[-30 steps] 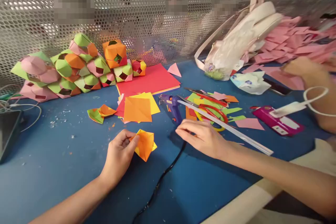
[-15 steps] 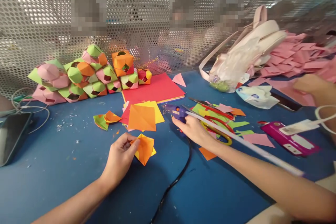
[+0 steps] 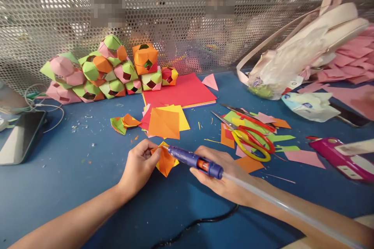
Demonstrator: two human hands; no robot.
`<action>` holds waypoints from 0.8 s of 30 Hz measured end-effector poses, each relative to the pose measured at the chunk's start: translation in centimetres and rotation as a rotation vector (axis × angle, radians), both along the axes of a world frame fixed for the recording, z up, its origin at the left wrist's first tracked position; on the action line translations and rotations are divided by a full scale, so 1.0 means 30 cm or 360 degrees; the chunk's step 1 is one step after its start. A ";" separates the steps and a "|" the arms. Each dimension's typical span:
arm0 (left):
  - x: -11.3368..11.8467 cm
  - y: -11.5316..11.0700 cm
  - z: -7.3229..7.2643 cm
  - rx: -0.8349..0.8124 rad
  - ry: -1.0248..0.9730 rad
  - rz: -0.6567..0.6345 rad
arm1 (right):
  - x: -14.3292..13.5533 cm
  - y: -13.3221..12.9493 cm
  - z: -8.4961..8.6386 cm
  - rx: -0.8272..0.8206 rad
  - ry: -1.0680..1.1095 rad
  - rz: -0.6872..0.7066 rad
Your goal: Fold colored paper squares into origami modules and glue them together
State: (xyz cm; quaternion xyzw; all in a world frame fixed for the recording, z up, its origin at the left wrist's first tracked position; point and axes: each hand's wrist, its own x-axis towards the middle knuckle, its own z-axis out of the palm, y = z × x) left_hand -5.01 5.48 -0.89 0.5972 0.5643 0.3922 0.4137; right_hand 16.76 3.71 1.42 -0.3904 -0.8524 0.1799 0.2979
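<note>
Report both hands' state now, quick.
Left hand: closed, pinching the folded orange-and-yellow paper.
Right hand: closed, holding the blue glue gun.

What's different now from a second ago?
The right hand has taken hold of the glue gun and brought it toward the person, so its nozzle is now at the folded orange-and-yellow paper. The left hand still holds that paper, and the stacked paper balls stayed as they were.

The near folded piece [image 3: 166,162] is matt, creased paper; the glue gun [image 3: 184,156], smooth plastic; the far screen [image 3: 175,19], shiny perforated metal; the magenta box [image 3: 327,149] at right, glossy plastic.
</note>
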 end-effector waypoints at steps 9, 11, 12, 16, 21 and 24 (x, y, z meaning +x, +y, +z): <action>0.006 -0.002 0.006 0.0025 0.0086 -0.0005 | 0.012 -0.004 -0.041 0.0340 -0.0216 0.0028; 0.007 -0.002 0.004 0.0024 0.0086 -0.0026 | 0.011 -0.006 -0.041 0.0350 -0.0220 0.0030; 0.007 -0.002 0.004 0.0024 0.0087 -0.0031 | 0.010 -0.006 -0.041 0.0355 -0.0226 0.0021; 0.007 0.000 0.001 0.0013 0.0083 -0.0024 | 0.009 -0.006 -0.043 0.0349 -0.0294 -0.0041; 0.006 0.003 -0.007 -0.0026 0.0092 -0.0067 | 0.013 -0.006 -0.048 0.0346 -0.0297 -0.0006; 0.006 0.003 -0.011 -0.0045 0.0092 -0.0065 | 0.015 -0.004 -0.042 0.0324 -0.0334 -0.0045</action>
